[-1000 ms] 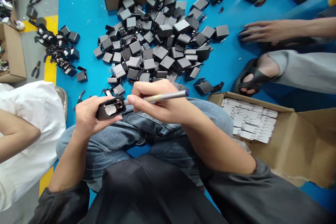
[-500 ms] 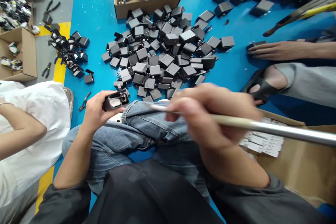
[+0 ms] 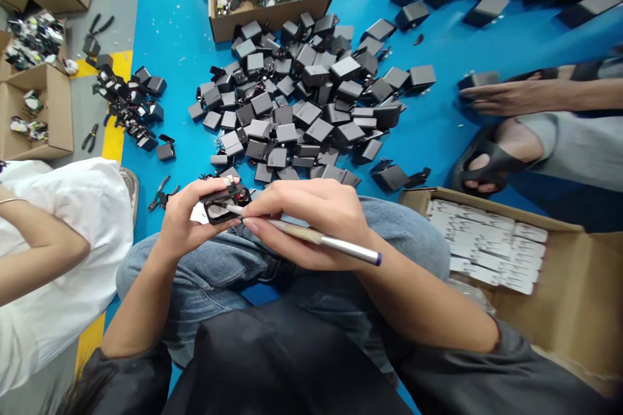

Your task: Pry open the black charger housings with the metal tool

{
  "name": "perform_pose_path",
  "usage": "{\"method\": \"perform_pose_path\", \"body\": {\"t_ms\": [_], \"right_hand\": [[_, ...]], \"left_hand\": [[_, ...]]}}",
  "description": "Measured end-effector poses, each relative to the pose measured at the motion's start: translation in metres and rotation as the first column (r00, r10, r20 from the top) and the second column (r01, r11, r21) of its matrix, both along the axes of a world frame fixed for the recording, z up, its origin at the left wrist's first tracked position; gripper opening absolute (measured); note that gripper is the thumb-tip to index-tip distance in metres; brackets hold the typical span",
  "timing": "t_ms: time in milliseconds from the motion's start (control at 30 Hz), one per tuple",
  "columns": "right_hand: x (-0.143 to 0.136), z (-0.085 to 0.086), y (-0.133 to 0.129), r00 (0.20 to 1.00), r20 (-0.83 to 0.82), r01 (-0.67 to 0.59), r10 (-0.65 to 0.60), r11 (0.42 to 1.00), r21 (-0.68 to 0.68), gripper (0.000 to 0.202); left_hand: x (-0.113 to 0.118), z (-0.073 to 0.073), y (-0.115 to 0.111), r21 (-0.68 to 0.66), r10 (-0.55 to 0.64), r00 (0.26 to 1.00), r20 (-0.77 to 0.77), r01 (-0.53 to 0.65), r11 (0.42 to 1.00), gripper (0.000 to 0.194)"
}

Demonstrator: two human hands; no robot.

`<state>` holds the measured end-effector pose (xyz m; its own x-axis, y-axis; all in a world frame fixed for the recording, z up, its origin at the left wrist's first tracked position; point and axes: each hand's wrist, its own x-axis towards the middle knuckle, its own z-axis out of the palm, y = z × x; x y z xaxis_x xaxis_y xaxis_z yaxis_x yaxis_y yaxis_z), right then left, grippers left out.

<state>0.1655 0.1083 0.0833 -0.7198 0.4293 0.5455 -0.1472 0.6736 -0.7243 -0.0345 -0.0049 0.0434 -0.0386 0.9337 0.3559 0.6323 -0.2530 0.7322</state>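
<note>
My left hand (image 3: 182, 217) grips a small black plastic case (image 3: 214, 200) by its left end, above my lap. Its open side faces up, showing a pale part and some reddish wiring. Pinched in my right hand (image 3: 316, 214) is a pen-shaped tool (image 3: 335, 245) with a beige grip, a silver shaft and a blue end. The tool's thin tip reaches into the open case, by the pale part; my fingers partly cover this spot. Just beyond my hands, a heap of similar dark grey cases (image 3: 306, 113) lies on the blue floor.
Behind the heap stands a cardboard box (image 3: 272, 17) of loose parts. At right, another box (image 3: 564, 272) contains white flat pieces (image 3: 491, 246). A co-worker's hand (image 3: 516, 97) touches a case at right; a white-clad person (image 3: 73, 207) sits at left. Pliers (image 3: 159, 193) lie nearby.
My right hand has moved left and away from the camera, bringing the tool's tip into the case. The co-worker's yellow-handled tool at upper right has left view.
</note>
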Motion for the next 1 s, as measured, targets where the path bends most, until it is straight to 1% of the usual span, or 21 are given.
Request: {"method": "perform_pose_path", "body": {"t_ms": [233,400,533,633,733,833,1000], "right_hand": [[-0.003,-0.004,0.001,0.999,-0.01,-0.033,0.033,0.999,-0.012,0.007],[-0.002,-0.005,0.002,0.999,-0.005,-0.045,0.044,0.999,-0.028,0.006],[-0.002,-0.005,0.003,0.999,0.024,-0.041,0.042,0.998,-0.043,0.006],[-0.002,-0.006,0.002,0.998,0.046,-0.037,0.038,0.999,-0.033,0.006],[-0.003,-0.007,0.001,0.999,0.043,-0.022,0.023,1.0,-0.014,0.006],[-0.003,-0.007,0.0,0.998,0.062,-0.007,0.007,1.0,0.006,0.007],[-0.002,-0.007,0.0,0.995,0.096,0.012,-0.017,0.999,0.052,0.012]], "left_hand": [[0.002,0.001,0.0,0.001,-0.026,0.999,0.025,0.026,1.0,0.054],[0.002,0.0,-0.001,-0.02,-0.025,0.999,0.039,0.026,0.999,0.056],[0.007,0.002,-0.001,-0.006,-0.033,0.996,0.084,0.033,0.999,0.056],[0.012,0.002,-0.001,0.005,-0.007,0.996,0.093,0.007,1.0,0.054],[0.016,0.003,-0.002,0.012,0.04,0.997,0.06,-0.041,0.999,0.051],[0.018,0.004,-0.002,0.016,0.092,0.996,-0.015,-0.092,0.996,0.047],[0.019,0.005,-0.002,0.013,0.111,0.989,-0.102,-0.11,0.994,0.043]]}}
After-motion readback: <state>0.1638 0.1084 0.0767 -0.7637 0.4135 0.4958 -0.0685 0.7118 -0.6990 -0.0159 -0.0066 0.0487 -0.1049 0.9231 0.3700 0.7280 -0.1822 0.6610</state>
